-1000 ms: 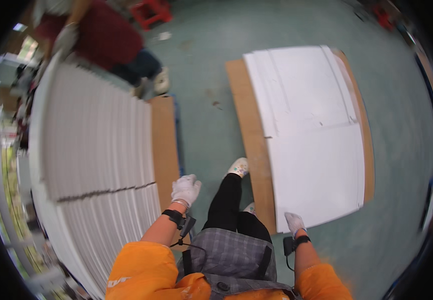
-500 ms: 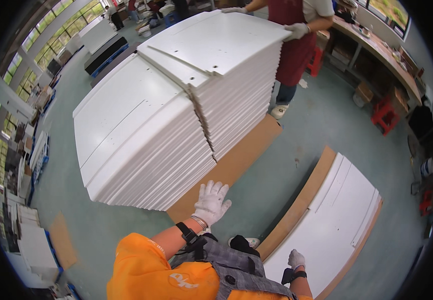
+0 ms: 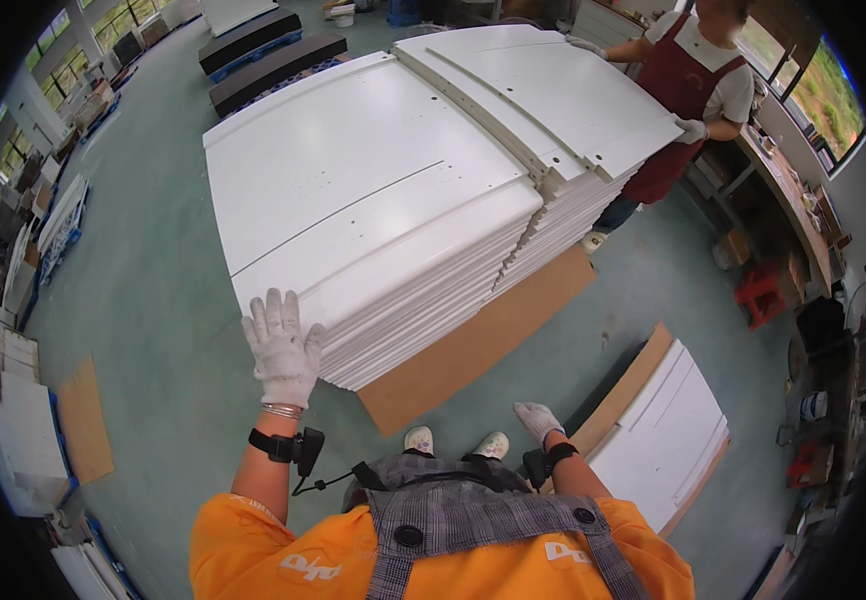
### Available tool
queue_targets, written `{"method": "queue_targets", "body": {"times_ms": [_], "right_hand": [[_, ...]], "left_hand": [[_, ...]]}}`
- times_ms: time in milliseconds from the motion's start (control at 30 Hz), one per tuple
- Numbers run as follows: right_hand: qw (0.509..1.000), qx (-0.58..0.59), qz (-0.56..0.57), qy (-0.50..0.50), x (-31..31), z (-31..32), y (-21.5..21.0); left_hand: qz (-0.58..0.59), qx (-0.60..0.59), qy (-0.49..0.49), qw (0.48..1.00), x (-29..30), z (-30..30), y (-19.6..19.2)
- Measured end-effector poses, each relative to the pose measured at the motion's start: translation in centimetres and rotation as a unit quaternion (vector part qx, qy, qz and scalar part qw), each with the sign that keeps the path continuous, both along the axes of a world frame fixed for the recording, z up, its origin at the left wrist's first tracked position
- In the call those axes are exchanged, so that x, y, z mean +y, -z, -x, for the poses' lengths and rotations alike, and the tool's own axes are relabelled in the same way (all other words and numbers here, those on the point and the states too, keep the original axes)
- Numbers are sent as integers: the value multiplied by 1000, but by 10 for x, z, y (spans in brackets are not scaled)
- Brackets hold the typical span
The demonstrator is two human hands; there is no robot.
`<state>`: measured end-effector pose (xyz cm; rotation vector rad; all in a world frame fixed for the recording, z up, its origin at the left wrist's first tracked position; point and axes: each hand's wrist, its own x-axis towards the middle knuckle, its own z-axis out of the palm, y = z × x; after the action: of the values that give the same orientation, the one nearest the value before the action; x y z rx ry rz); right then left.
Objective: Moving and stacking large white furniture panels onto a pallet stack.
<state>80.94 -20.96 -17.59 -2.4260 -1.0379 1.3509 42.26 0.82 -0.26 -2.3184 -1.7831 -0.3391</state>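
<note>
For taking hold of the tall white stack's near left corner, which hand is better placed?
Likely the left hand: open and spread, right at that corner of the tall stack, though contact is unclear. The right hand hangs away from it, beside the low stack.

The stacked white flat panels (image 3: pixel 353 190) look smooth, with soft gloss. The brown flat sheet (image 3: pixel 478 335) seems matt, like cardboard. The white fingered gloves (image 3: pixel 285 368) are of matt cloth, the grey checked apron (image 3: pixel 448 515) of woven cloth; the green floor (image 3: pixel 133 260) appears smooth, faintly shiny.
</note>
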Motion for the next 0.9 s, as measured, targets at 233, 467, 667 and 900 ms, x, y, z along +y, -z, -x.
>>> {"method": "queue_targets", "body": {"times_ms": [233,467,667,900], "right_hand": [[973,-16,-218,79,117,16,-79],[889,-15,-457,20,250,35,-183],[850,-159,-485,-131,332,74,-215],[854,-351,-243,-298,393,124,-207]], "left_hand": [[75,-17,-54,996,-10,53,21],[73,-75,-88,991,-32,66,13],[116,-88,-198,969,-54,87,17],[125,-105,-276,947,-64,105,24]]}}
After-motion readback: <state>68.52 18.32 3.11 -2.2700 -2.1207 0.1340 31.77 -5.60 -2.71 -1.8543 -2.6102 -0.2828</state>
